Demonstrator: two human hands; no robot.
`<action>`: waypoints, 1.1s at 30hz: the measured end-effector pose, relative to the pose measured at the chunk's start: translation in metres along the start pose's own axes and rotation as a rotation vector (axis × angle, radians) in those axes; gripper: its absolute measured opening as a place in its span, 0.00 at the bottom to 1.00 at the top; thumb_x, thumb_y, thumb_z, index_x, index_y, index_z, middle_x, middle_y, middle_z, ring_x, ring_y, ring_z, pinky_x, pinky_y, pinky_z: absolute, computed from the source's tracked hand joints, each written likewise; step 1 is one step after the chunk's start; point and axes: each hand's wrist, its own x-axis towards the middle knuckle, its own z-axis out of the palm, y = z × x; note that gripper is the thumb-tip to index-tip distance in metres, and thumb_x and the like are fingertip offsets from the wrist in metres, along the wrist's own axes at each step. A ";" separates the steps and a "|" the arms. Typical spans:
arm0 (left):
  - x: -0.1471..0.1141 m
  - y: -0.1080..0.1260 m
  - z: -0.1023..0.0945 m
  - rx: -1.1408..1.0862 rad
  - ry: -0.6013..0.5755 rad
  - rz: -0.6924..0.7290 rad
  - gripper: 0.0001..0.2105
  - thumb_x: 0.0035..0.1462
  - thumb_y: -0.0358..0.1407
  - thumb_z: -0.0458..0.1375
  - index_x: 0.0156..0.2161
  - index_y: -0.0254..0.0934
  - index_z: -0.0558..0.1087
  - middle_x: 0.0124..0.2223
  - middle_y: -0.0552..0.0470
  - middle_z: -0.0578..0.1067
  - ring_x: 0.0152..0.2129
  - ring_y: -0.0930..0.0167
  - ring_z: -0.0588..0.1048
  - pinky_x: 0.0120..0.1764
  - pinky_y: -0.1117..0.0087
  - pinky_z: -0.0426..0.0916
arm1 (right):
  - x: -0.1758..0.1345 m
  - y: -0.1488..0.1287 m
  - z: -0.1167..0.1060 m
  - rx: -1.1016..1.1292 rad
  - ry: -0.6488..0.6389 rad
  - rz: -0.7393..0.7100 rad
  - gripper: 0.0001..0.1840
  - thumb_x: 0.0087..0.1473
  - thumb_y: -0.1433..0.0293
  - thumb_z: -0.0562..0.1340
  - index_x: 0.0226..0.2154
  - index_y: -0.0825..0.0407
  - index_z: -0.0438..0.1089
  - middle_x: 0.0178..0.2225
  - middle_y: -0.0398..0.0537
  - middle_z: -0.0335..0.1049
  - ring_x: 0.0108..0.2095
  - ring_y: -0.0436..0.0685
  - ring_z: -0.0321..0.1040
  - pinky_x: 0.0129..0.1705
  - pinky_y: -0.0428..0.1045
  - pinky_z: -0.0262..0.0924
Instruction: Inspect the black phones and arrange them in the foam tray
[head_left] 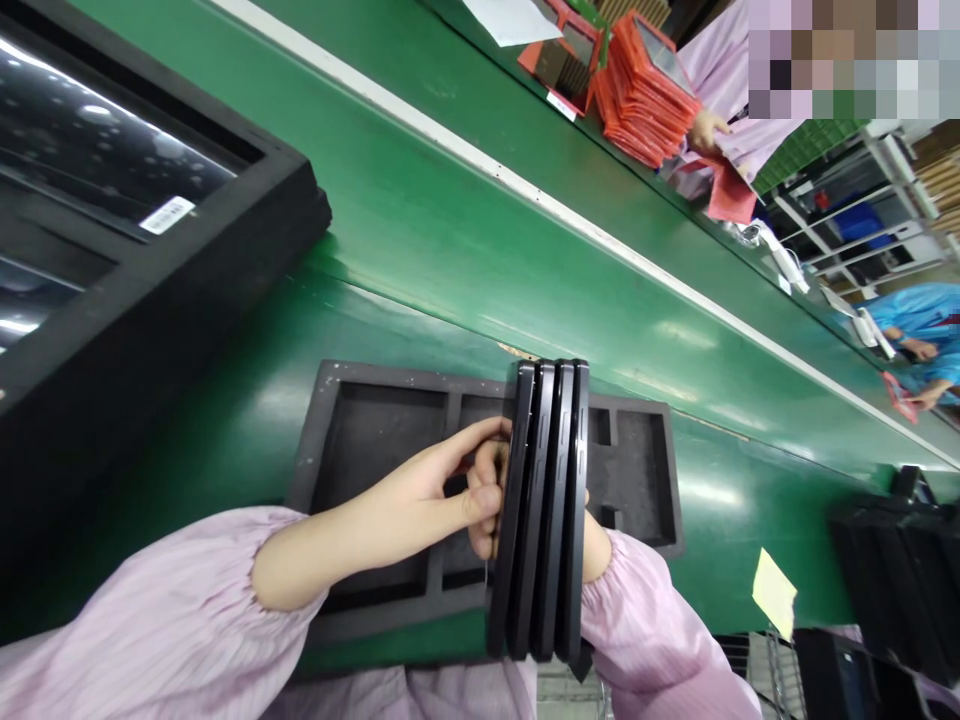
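Note:
A stack of several slim black phone-like devices (547, 510) is held up on edge in front of me, long sides toward the camera, with small buttons along those sides. From behind, my right hand (596, 545) grips the stack; most of this hand is hidden by the devices. My left hand (450, 490) is closed at the left face of the stack, its index finger and thumb reaching the leftmost device. Curled fingers show there too, overlapping the left hand. Below both hands lies a black foam tray (319, 475) with bare recesses of different sizes.
Another foam tray (247, 240) at left holds glossy dark panels, one with a barcode label (168, 214). Across the green bench (420, 200), a person handles red sleeves near a red stack (645, 95). A yellow note (773, 592) and black items (892, 570) are at right.

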 end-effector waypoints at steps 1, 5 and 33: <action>0.000 0.000 0.000 0.001 0.000 0.000 0.41 0.67 0.64 0.67 0.75 0.42 0.70 0.73 0.38 0.76 0.71 0.52 0.75 0.74 0.51 0.71 | 0.002 -0.002 0.001 0.029 -0.015 0.017 0.32 0.56 0.43 0.80 0.33 0.51 0.71 0.25 0.35 0.70 0.22 0.47 0.69 0.22 0.42 0.65; 0.001 0.001 0.000 -0.008 -0.011 0.007 0.42 0.66 0.64 0.68 0.74 0.40 0.70 0.68 0.38 0.80 0.65 0.53 0.81 0.68 0.55 0.77 | 0.006 -0.011 0.007 0.100 -0.027 0.085 0.35 0.49 0.45 0.83 0.31 0.49 0.66 0.23 0.33 0.70 0.21 0.48 0.70 0.21 0.42 0.66; 0.003 0.015 0.005 -0.169 0.104 -0.124 0.62 0.55 0.70 0.72 0.79 0.29 0.59 0.70 0.29 0.77 0.71 0.49 0.75 0.76 0.54 0.68 | 0.006 0.013 -0.010 0.099 -0.129 0.219 0.48 0.48 0.21 0.68 0.35 0.51 0.70 0.23 0.35 0.72 0.18 0.48 0.67 0.24 0.44 0.70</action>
